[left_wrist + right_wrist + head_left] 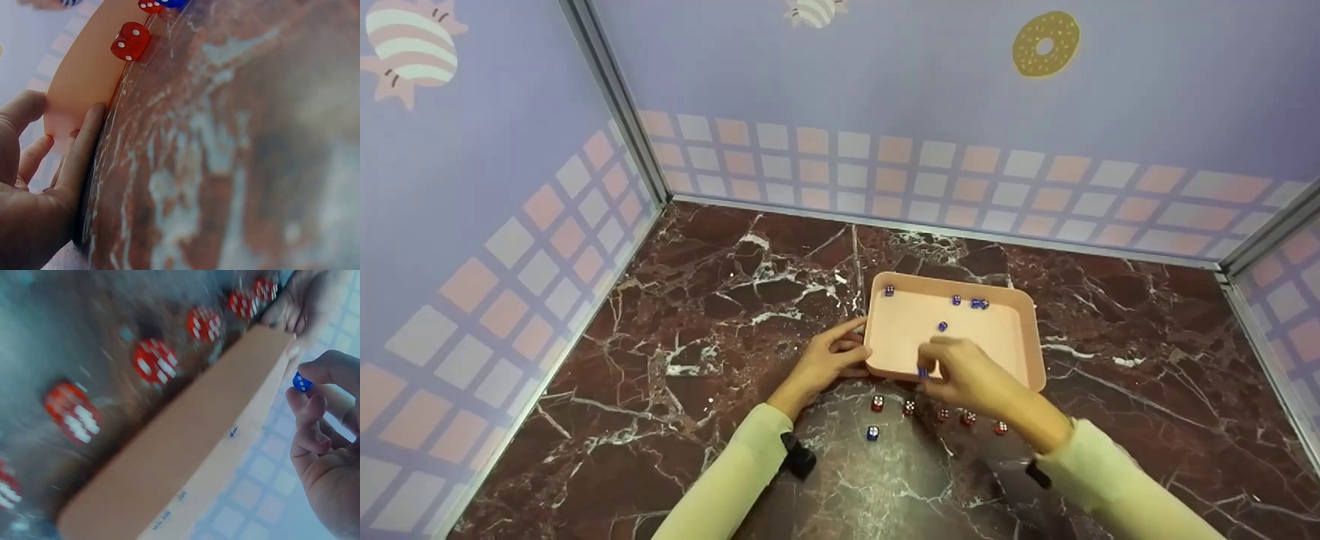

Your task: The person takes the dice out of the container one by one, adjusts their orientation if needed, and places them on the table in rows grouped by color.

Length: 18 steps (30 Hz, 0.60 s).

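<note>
A shallow peach-coloured tray (1031,337) lies on the marbled tabletop with several small blue dice inside, among them a blue die (942,326) near its middle. Against the tray's left side, by the near corner, my left hand (829,358) rests with its fingers extended, touching the wall. My right hand (971,375) pinches a blue die (302,382) between thumb and fingertips above the tray's near edge. In front of the tray stands a row of several red dice, one a red die (130,41) close to the front wall. Nearer to me sits another blue die (873,433).
Dark red marbled tabletop (720,300) surrounds the tray. Purple panels with printed squares and sweets, such as the back panel (885,67), enclose the table at the back and both sides. Black bands (799,455) sit on both wrists over pale sleeves.
</note>
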Each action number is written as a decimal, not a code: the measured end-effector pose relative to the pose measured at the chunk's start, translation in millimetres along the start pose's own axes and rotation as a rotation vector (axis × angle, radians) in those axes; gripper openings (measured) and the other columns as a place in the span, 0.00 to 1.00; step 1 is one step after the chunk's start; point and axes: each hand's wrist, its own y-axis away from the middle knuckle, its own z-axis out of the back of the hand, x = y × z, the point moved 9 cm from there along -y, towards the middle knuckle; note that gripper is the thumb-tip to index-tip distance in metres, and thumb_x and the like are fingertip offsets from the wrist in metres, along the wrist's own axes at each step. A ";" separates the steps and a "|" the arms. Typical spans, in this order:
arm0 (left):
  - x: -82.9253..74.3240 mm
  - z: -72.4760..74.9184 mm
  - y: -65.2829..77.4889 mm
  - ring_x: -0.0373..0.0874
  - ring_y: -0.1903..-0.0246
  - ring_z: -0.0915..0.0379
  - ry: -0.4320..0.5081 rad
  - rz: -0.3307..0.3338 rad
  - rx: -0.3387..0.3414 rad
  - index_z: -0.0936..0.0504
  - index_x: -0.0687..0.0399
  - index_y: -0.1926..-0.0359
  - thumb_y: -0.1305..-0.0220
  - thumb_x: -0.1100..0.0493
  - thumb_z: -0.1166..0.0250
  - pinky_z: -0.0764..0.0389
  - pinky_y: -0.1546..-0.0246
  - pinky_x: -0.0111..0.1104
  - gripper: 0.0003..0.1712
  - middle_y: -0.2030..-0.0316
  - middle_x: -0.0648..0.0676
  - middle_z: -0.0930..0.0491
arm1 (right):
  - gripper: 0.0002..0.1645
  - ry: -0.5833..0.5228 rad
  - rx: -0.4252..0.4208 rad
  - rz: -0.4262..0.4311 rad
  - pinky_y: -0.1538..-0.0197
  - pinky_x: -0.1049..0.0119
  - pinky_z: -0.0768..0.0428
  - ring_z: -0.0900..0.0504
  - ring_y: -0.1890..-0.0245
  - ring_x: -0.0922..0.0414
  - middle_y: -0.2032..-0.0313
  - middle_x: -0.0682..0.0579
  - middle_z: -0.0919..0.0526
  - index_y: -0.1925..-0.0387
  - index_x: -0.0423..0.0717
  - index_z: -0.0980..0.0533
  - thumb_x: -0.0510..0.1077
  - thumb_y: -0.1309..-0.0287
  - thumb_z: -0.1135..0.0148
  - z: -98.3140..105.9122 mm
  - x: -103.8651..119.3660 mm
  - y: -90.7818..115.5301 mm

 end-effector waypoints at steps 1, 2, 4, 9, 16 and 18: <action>0.6 -0.3 0.0 0.44 0.54 0.18 -0.003 -0.001 0.001 0.28 0.56 0.23 0.29 0.66 0.32 0.06 0.51 0.45 0.35 0.46 0.63 0.23 | 0.11 -0.009 0.009 -0.001 0.71 0.70 0.20 0.24 0.73 0.60 0.71 0.51 0.20 0.69 0.45 0.21 0.32 0.52 0.27 -2.4 1.9 5.0; 1.0 -0.5 0.1 0.44 0.53 0.18 -0.004 -0.002 0.002 0.29 0.56 0.23 0.29 0.66 0.32 0.06 0.51 0.46 0.35 0.46 0.63 0.23 | 0.11 -0.016 0.017 0.002 0.72 0.69 0.20 0.23 0.73 0.60 0.71 0.51 0.19 0.69 0.44 0.21 0.32 0.52 0.26 -4.6 3.6 9.5; 1.0 -0.1 0.0 0.45 0.53 0.18 0.002 -0.003 0.001 0.29 0.57 0.23 0.29 0.67 0.32 0.06 0.51 0.46 0.36 0.46 0.64 0.23 | 0.11 -0.028 0.034 0.005 0.70 0.69 0.18 0.22 0.72 0.60 0.70 0.52 0.18 0.67 0.44 0.19 0.32 0.51 0.25 -9.2 7.8 15.5; 1.2 0.8 -1.3 0.45 0.53 0.19 0.019 -0.001 0.003 0.30 0.59 0.22 0.29 0.69 0.33 0.06 0.51 0.46 0.37 0.46 0.64 0.23 | 0.09 -0.029 0.136 0.016 0.66 0.69 0.13 0.18 0.70 0.60 0.67 0.54 0.13 0.64 0.45 0.15 0.35 0.47 0.24 -29.7 19.0 24.3; 0.8 -0.7 -1.6 0.45 0.53 0.19 0.004 -0.001 0.002 0.30 0.57 0.22 0.29 0.67 0.32 0.06 0.50 0.46 0.36 0.45 0.65 0.23 | 0.07 0.127 0.213 0.065 0.70 0.65 0.15 0.20 0.71 0.63 0.69 0.59 0.15 0.68 0.52 0.15 0.43 0.46 0.22 -58.3 28.9 31.3; 1.5 -1.2 -1.3 0.45 0.52 0.18 -0.001 0.004 0.004 0.30 0.56 0.22 0.29 0.67 0.32 0.06 0.50 0.46 0.36 0.45 0.65 0.23 | 0.08 0.149 0.210 0.077 0.71 0.64 0.16 0.18 0.72 0.62 0.68 0.59 0.15 0.68 0.52 0.16 0.43 0.46 0.21 -62.5 30.5 33.2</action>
